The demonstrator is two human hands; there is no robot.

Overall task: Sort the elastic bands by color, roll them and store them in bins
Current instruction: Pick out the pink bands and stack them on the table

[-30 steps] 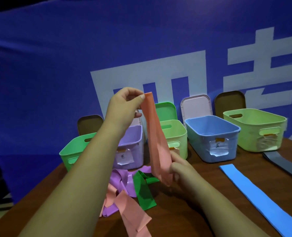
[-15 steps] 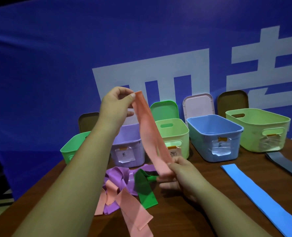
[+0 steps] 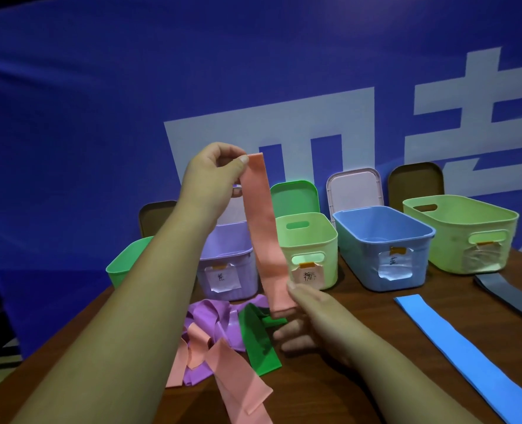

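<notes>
Pinching the pink band [image 3: 265, 240] by its top end, the left hand [image 3: 212, 175] fingers [image 3: 238, 165] hold it above the purple bin [image 3: 229, 261]. The right hand [image 3: 314, 316] pinches its lower end just right of that bin's front. Loose bands [image 3: 220, 328] lie on the counter [image 3: 369, 310] before the bin.

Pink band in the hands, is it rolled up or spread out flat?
Spread out, not rolled: the pink band hangs flat, left hand pinching its top, right hand its bottom.

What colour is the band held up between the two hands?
The band is salmon pink; the head view shows it best.
</notes>
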